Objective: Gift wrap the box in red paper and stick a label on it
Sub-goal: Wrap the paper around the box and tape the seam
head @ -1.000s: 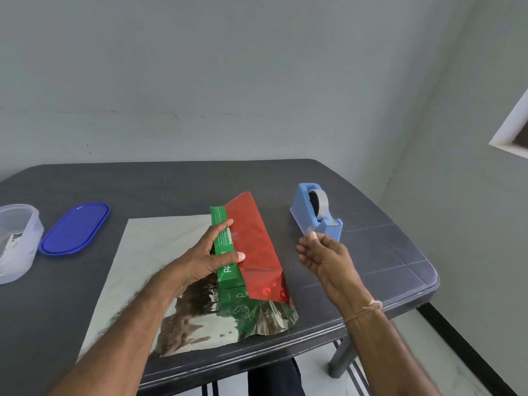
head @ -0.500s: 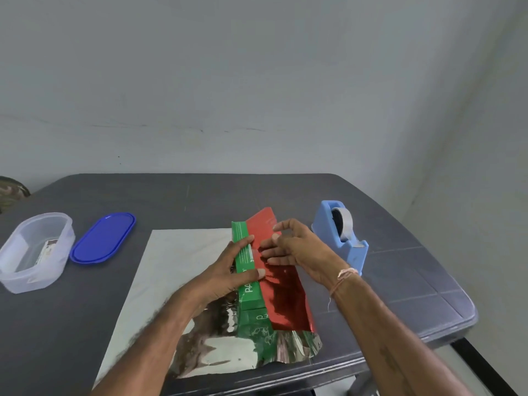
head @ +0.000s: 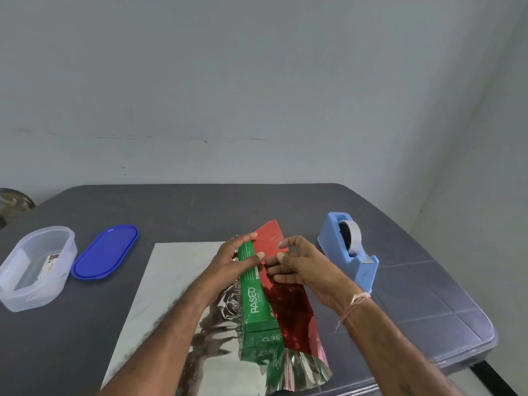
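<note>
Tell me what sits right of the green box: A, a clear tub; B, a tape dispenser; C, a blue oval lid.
B: the tape dispenser stands right of the green box; the lid and tub lie to its left.

A clear tub (head: 34, 294) sits on the dark counter (head: 200, 207). A blue lid (head: 105, 252) lies flat just beside it.

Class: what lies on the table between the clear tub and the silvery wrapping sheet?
A blue oval lid lies flat between the clear tub and wrapping sheet, shown in the head view.
</note>
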A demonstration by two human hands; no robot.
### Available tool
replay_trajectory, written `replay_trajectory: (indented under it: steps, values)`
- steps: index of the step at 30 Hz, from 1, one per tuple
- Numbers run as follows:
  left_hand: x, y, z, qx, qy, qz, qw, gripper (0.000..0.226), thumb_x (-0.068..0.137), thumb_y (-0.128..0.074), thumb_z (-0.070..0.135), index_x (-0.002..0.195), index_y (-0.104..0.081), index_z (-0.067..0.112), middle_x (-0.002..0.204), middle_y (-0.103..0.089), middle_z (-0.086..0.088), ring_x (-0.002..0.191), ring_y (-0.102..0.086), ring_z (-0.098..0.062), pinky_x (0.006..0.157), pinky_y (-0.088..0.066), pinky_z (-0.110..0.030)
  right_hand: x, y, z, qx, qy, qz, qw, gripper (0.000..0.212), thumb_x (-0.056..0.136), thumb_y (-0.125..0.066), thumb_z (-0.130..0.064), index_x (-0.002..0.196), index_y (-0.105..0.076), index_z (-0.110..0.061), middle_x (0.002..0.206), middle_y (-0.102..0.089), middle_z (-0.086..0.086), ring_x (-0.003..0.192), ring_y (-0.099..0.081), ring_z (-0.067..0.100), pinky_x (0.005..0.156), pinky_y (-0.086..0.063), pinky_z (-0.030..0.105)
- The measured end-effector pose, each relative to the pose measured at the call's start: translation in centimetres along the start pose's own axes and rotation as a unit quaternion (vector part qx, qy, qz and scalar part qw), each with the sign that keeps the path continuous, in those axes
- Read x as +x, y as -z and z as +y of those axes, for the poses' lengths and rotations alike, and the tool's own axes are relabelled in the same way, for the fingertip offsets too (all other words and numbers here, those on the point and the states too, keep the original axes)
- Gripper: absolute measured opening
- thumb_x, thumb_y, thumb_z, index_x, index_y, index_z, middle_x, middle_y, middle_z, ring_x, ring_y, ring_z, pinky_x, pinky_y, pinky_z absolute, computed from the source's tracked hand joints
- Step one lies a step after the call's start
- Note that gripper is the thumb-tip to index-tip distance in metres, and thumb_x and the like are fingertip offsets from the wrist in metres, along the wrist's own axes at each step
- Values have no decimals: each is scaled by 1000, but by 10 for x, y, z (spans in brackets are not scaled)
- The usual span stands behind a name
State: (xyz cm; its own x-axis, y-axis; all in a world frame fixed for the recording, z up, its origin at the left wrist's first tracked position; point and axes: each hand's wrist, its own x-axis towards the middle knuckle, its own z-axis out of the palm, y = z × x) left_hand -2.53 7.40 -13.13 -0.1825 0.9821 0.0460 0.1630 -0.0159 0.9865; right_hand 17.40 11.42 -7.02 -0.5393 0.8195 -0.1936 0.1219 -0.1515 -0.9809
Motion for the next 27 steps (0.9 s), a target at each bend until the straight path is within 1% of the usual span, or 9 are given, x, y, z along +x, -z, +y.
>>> replay_trajectory:
  steps: [1, 3, 7, 12, 14, 17, 23, 25, 27]
  values:
    - [3, 0, -1, -6, 2, 5, 1000, 62, 72, -83, 63, 129, -59, 56, 147, -50, 5, 131, -58, -23, 104, -54, -46, 0, 0, 0, -1, 1, 0, 1000, 22, 103, -56, -4, 123, -49, -8, 114, -74, 19, 87, -72, 19, 79, -62, 31]
    - [8, -1, -2, -3, 0, 14, 1000, 60, 76, -83, 58, 131, -60, 52, 140, -56, 8, 116, -67, -16, 99, -57, -41, 1, 0, 0, -2, 3, 1, 1000, 22, 103, -56, -4, 124, -49, -7, 114, -73, 20, 85, -72, 18, 78, -63, 31]
    - [10, -2, 0, 9, -1, 21, 1000, 58, 81, -84, 41, 134, -59, 42, 130, -62, 9, 98, -72, -7, 88, -60, -29, 1, 0, 0, -3, 4, 6, 1000, 23, 103, -57, -4, 125, -49, -6, 114, -73, 20, 84, -72, 18, 78, -63, 32]
    - [17, 1, -5, 22, 8, 3, 1000, 60, 83, -84, 38, 135, -55, 43, 130, -59, 4, 104, -70, -15, 87, -61, -33, 2, 1, 2, -6, 6, 4, 1000, 22, 103, -58, -6, 124, -50, -8, 112, -74, 17, 88, -74, 18, 79, -62, 31]
    - [20, 2, -7, 32, 15, -2, 999, 66, 77, -85, 47, 134, -52, 49, 131, -56, 3, 105, -69, -16, 86, -61, -34, 3, 1, 2, -4, 7, 3, 1000, 22, 102, -58, -7, 123, -51, -8, 111, -75, 16, 89, -74, 19, 78, -62, 31]
    - [25, 5, -12, 55, 33, -2, 998, 75, 59, -84, 66, 126, -49, 61, 133, -49, 1, 112, -64, -22, 92, -60, -43, 5, 2, 3, 1, 4, 0, 1000, 22, 102, -59, -8, 123, -51, -9, 110, -76, 14, 92, -75, 21, 79, -61, 31]
    - [30, 7, -13, 75, 51, -13, 996, 83, 54, -83, 70, 127, -44, 60, 131, -46, 2, 114, -62, -22, 94, -59, -45, 10, 7, -9, 18, -11, -32, 999, 23, 103, -59, -15, 123, -53, -6, 112, -76, 14, 95, -73, 28, 81, -61, 39]
    - [32, 8, -15, 82, 56, -19, 995, 85, 54, -84, 72, 127, -42, 60, 130, -47, 3, 112, -64, -22, 94, -59, -45, 17, 9, -21, -24, -4, -33, 999, 24, 103, -60, -21, 120, -57, -3, 115, -73, 16, 88, -71, 23, 73, -61, 35]
    - [33, 8, -15, 88, 59, -21, 994, 85, 54, -84, 72, 126, -41, 59, 128, -46, 4, 111, -64, -22, 93, -59, -44, 31, 10, -34, -126, 16, -25, 992, 27, 103, -60, -26, 117, -59, -3, 117, -70, 17, 81, -67, 16, 65, -57, 29]
